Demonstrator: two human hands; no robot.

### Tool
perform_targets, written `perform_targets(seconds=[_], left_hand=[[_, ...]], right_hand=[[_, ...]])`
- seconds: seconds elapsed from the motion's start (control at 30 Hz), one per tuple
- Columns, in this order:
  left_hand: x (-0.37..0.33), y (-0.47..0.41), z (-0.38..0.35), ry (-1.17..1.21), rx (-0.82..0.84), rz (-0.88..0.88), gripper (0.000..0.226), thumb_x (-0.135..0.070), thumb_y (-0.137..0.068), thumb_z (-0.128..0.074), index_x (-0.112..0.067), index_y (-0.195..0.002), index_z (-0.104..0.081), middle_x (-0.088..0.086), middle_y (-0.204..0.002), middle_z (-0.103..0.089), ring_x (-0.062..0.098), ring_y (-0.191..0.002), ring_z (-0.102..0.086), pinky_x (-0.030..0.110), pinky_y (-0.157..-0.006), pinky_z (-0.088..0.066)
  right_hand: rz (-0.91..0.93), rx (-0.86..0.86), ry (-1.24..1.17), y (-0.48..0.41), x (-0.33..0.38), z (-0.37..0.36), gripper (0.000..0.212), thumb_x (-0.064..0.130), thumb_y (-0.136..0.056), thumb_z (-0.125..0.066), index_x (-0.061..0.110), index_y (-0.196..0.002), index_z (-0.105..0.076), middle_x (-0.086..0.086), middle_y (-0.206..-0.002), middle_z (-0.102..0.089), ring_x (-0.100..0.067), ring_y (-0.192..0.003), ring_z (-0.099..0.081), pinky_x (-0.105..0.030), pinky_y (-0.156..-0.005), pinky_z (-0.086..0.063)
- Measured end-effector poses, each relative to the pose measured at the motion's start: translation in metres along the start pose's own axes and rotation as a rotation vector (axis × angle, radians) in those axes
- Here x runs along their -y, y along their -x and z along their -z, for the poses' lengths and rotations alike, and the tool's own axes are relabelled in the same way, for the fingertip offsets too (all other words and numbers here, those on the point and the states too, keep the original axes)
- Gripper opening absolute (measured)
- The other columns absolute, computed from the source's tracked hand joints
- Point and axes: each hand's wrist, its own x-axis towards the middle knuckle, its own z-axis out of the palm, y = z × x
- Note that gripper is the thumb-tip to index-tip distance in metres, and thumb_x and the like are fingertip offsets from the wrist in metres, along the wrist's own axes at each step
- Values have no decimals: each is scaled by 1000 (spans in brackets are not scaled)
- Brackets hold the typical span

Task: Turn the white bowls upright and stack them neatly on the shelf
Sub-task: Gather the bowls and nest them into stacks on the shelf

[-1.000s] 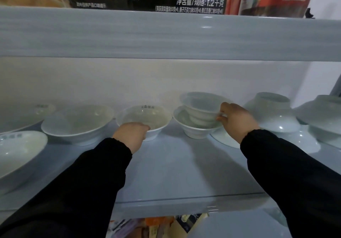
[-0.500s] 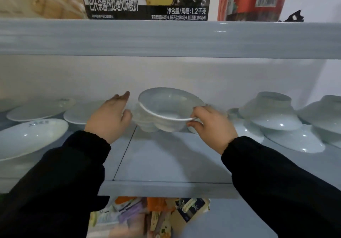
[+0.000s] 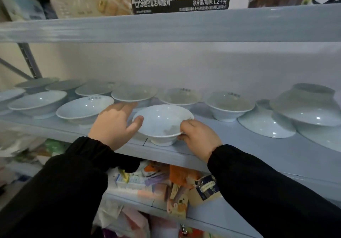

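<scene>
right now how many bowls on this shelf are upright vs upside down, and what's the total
upright bowls: 10, counting the held bowl and one cut off at the far left
upside-down bowls: 3
total: 13

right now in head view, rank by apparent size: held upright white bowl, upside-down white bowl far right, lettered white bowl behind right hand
1. upside-down white bowl
2. held upright white bowl, nearer camera, so unsure
3. lettered white bowl, farther back
</scene>
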Motion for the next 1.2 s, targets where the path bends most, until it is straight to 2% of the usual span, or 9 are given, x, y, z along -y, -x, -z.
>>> perform_targets(seconds=[0.1, 0.2, 0.3, 0.37, 0.47, 0.57, 0.73, 0.93, 1.2], left_hand=[[-3, 16, 0, -34, 43, 16, 67, -62, -87, -32, -24, -140, -49, 8, -132, -61, 31, -119, -54, 43, -94, -47], [-1, 26, -6, -60, 81, -29, 68, -64, -88, -32, -25, -142, -49, 6, -133, -61, 29, -120, -54, 42, -93, -47], [3, 24, -10, -70, 90, -79, 69, -64, -89, -31, -24, -143, -48, 5, -132, -61, 28, -120, -55, 42, -95, -47], [6, 21, -14, -61, 101, -117, 69, -64, -89, -31, -23, -143, -48, 5, -132, -61, 28, -121, -54, 42, -98, -46], [11, 14, -21, -39, 112, -166, 70, -65, -90, -30, -24, -144, -47, 2, -131, -61, 26, -122, -52, 41, -101, -43], [13, 7, -28, -9, 93, -210, 69, -64, -90, -31, -23, -142, -50, 2, -129, -63, 25, -122, -53, 41, -101, -43], [7, -9, -36, 33, 122, -280, 76, -67, -88, -23, -25, -147, -43, 0, -138, -56, 23, -130, -46, 40, -106, -37], [-21, -35, -39, 102, 187, -378, 86, -73, -79, -11, -31, -151, -34, -3, -146, -48, 20, -136, -39, 39, -112, -31], [-88, -39, -52, 129, 171, -608, 78, -70, -88, -16, -28, -149, -37, -3, -145, -51, 21, -133, -44, 39, -109, -36]], right_hand=[[-32, 18, -23, -6, 9, -9, 8, 11, -90, -60, 10, -86, -53, -12, -93, -60, -32, -88, -53, -34, -66, -36], [-77, 45, -53, -16, 17, -11, 9, 16, -93, -59, 8, -92, -55, -14, -100, -61, -32, -94, -54, -39, -75, -42], [-108, 126, -26, -25, 20, -13, 16, 24, -95, -59, 12, -105, -59, -9, -116, -60, -31, -115, -52, -37, -91, -42], [-123, 207, 23, -28, 19, -11, 38, 34, -93, -59, 18, -128, -57, -5, -138, -53, -28, -137, -39, -35, -109, -33], [-166, 305, 33, -29, 22, -6, 70, 58, -89, -51, 30, -151, -35, 0, -162, -26, -20, -152, -9, -42, -123, -14], [-188, 354, 74, -31, 26, -5, 80, 73, -86, -42, 39, -155, -20, 2, -166, -10, -19, -153, 3, -45, -124, -6], [-267, 349, 90, -33, 33, 0, 86, 82, -79, -31, 43, -154, -19, -1, -166, -8, -23, -153, 3, -46, -123, -7], [-393, 266, 144, -15, 30, 26, 81, 77, -81, -35, 38, -151, -32, -4, -162, -27, -27, -152, -12, -43, -122, -15], [-651, 200, 221, 55, 11, 76, 73, 69, -85, -50, 38, -150, -34, -1, -162, -27, -22, -152, -9, -40, -123, -15]])
